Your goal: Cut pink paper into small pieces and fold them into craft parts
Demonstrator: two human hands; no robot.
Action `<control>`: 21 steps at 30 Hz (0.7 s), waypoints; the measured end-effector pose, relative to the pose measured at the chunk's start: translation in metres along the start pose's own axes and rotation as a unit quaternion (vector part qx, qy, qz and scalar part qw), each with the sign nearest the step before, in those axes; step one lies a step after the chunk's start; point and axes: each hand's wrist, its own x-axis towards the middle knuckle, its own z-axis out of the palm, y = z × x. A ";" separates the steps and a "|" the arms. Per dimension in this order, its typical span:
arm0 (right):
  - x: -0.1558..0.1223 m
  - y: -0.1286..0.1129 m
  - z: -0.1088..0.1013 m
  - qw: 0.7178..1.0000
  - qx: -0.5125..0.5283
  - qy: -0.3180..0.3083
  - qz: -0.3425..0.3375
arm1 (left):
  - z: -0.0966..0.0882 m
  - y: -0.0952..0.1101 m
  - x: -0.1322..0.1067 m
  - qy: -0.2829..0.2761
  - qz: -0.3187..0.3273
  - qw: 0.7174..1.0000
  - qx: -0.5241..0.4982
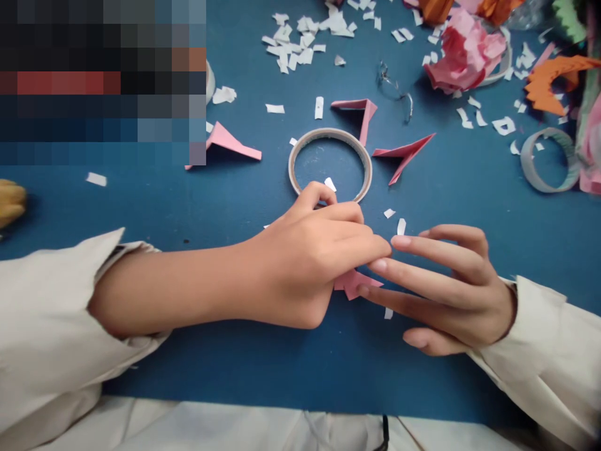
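My left hand (323, 247) is closed, palm down, with its fingers curled over a pink folded paper piece (351, 284). Only the near edge of that piece shows; the rest lies hidden beneath the hand. From the right, my right hand (451, 282) reaches in with fingers stretched out and apart. Its fingertips meet the left fingers and the edge of the pink paper, while its thumb stays free. Just beyond the left knuckles lies a roll of tape (368, 164), its near rim partly covered by the hand.
Folded pink strips (406, 154) lie around the tape roll. White paper scraps (300, 41) are scattered at the back. At the right are crumpled pink paper (464, 53), an orange zigzag-edged paper (547, 88) and another tape roll (526, 161). A bent wire (410, 106) lies behind.
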 end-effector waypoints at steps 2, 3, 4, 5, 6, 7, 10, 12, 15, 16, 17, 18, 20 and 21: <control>0.000 -0.001 0.000 1.000 -0.009 0.007 0.004 | 0.001 0.000 0.000 0.005 0.004 1.000 -0.007; 0.001 -0.001 0.000 1.000 -0.014 0.016 0.007 | 0.001 0.000 0.000 0.004 0.001 1.000 -0.011; 0.001 -0.001 0.000 1.000 -0.020 0.023 0.008 | 0.000 0.001 0.000 0.000 -0.002 1.000 -0.013; 0.001 -0.001 0.000 0.999 -0.025 0.028 0.007 | 0.000 0.001 0.000 -0.006 -0.006 1.000 -0.013; 0.002 -0.001 0.000 0.999 -0.030 0.027 0.006 | -0.001 0.002 0.001 -0.013 -0.009 1.000 -0.012; 0.002 -0.001 0.001 0.999 -0.032 0.022 0.004 | -0.002 0.002 0.001 -0.018 -0.012 1.000 -0.008; 0.003 0.000 0.000 0.999 -0.035 0.003 -0.001 | -0.003 0.002 0.002 -0.023 -0.010 1.000 -0.003; 0.004 0.000 0.000 0.999 -0.036 0.001 -0.014 | -0.003 0.001 0.002 -0.027 -0.007 1.000 -0.004; 0.006 0.000 -0.001 0.999 -0.039 0.001 -0.021 | -0.003 0.001 0.002 -0.026 -0.001 1.000 -0.007; 0.006 0.000 -0.001 0.999 -0.040 0.002 -0.021 | -0.003 0.001 0.001 -0.025 -0.001 1.000 -0.006; 0.006 0.000 0.000 0.999 -0.040 0.002 -0.018 | -0.003 0.002 0.001 -0.026 -0.003 1.000 -0.006; 0.007 0.000 0.000 0.999 -0.040 0.001 -0.017 | -0.003 0.002 0.001 -0.028 -0.005 1.000 -0.005; 0.007 0.001 0.000 0.999 -0.041 -0.002 -0.023 | -0.003 0.002 0.001 -0.035 -0.010 0.999 -0.004; 0.007 0.001 0.000 0.999 -0.041 -0.006 -0.024 | -0.003 0.002 0.001 -0.037 -0.010 0.999 -0.004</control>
